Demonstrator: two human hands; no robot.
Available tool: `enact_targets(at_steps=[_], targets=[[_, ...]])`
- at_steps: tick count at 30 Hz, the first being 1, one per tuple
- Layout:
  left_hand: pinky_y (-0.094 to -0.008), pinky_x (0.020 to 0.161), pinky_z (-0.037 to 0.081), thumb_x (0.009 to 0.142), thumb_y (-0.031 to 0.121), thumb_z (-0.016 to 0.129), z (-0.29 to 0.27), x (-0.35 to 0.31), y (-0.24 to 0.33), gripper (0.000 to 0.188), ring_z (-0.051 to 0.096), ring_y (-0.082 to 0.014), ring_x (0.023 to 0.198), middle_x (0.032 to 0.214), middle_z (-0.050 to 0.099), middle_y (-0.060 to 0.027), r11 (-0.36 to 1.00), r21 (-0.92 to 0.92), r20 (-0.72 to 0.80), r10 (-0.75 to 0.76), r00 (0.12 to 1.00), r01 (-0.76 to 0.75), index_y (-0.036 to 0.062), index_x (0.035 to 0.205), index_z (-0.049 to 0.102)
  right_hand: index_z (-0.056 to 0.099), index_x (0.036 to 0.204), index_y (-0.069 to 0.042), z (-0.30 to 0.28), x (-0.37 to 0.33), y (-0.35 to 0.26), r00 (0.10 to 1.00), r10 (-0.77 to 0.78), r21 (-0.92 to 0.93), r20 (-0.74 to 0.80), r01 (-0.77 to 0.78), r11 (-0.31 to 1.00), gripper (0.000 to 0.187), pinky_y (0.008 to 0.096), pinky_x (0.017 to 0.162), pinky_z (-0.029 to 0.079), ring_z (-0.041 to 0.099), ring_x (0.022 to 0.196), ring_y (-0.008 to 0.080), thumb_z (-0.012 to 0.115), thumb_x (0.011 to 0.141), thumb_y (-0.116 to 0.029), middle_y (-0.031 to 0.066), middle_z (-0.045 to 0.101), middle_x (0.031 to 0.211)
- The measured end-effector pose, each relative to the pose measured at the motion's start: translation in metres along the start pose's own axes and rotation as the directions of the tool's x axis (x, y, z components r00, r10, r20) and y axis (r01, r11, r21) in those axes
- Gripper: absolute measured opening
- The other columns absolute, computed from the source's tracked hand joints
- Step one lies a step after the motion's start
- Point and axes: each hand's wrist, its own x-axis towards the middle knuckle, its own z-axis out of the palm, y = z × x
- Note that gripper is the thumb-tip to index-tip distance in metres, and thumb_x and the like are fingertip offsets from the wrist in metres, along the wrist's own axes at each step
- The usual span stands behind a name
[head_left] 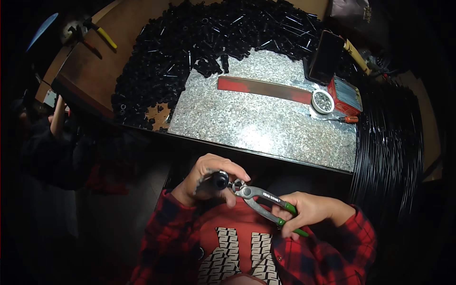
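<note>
My left hand is closed round a black part with a round end; the rest of it is hidden by my fingers. My right hand grips end-cutting pincers by their green handles. The metal jaws of the pincers meet the side of the black part, close to my left thumb and fingertips. Whether they bite on something small there, I cannot tell. Both hands are in front of my chest, off the near edge of the speckled stone slab.
A heap of black parts covers the far side. On the slab lie a red-brown bar, a white cup of small metal pieces, a red box and an orange-handled screwdriver. Thin black strands hang at right. Another person's arm shows at left.
</note>
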Motion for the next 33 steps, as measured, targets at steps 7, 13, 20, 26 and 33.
enact_targets(at_steps=[7, 13, 20, 26, 33], targets=[[-0.023, 0.062, 0.045, 0.046, 0.047, 0.085, -0.012, 0.004, -0.004, 0.068, 0.061, -0.0121, 0.071, 0.082, 0.067, -0.0068, 0.998, -0.026, -0.121, -0.067, 0.99, 0.064, -0.0002, 0.092, 0.069, 0.042, 0.121, 0.007, 0.003, 0.004, 0.008, 0.493, -0.854, -0.973, -0.17, -0.223, 0.065, 0.059, 0.0406, 0.078, 0.047, 0.056, 0.088, 0.0374, 0.072, 0.074, -0.011, 0.0225, 0.054, 0.101], [-0.0237, 0.059, 0.044, 0.049, 0.039, 0.087, -0.018, 0.01, 0.001, 0.062, 0.059, -0.0105, 0.068, 0.077, 0.066, -0.0058, 0.958, -0.247, 0.002, -0.147, 0.989, 0.143, -0.0001, 0.093, 0.069, 0.057, 0.095, 0.004, -0.001, -0.002, 0.011, 0.949, -0.193, -0.026, -0.25, 0.193, 0.981, 0.031, 0.0266, 0.059, 0.051, 0.065, 0.063, 0.0166, 0.04, 0.099, -0.022, 0.0097, 0.066, 0.078], [-0.0209, 0.062, 0.049, 0.067, 0.006, 0.083, -0.023, 0.01, -0.006, 0.037, 0.06, -0.0068, 0.072, 0.083, 0.065, -0.0019, 0.979, -0.202, 0.084, -0.006, 0.996, 0.022, 0.0012, 0.099, 0.066, 0.047, 0.105, 0.002, -0.001, 0.005, 0.003, 0.628, -0.717, -0.888, -0.302, 0.088, 0.452, 0.054, 0.0314, 0.06, 0.051, 0.064, 0.069, 0.0218, 0.082, 0.071, -0.02, 0.0146, 0.06, 0.087], [-0.0203, 0.069, 0.049, 0.062, 0.0, 0.083, -0.026, 0.008, -0.001, 0.049, 0.059, -0.0069, 0.079, 0.091, 0.064, -0.0025, 0.925, -0.346, 0.061, -0.146, 0.987, 0.158, -0.0003, 0.106, 0.062, 0.048, 0.116, 0.006, -0.014, 0.0, -0.008, 0.396, -0.918, -0.966, 0.006, -0.235, -0.107, 0.045, 0.0381, 0.061, 0.05, 0.061, 0.069, 0.0335, 0.068, 0.079, -0.011, 0.0197, 0.061, 0.092], [-0.0274, 0.071, 0.049, 0.051, 0.027, 0.09, -0.022, 0.011, -0.001, 0.055, 0.064, -0.0171, 0.081, 0.089, 0.068, -0.0115, 0.921, -0.241, 0.124, -0.283, 0.951, 0.306, -0.0004, 0.095, 0.069, 0.055, 0.097, 0.005, -0.028, -0.004, 0.013, 0.995, -0.093, 0.223, -0.042, 0.101, 0.97, 0.033, 0.0306, 0.058, 0.052, 0.064, 0.058, 0.0207, 0.047, 0.096, -0.027, 0.0139, 0.065, 0.079]])
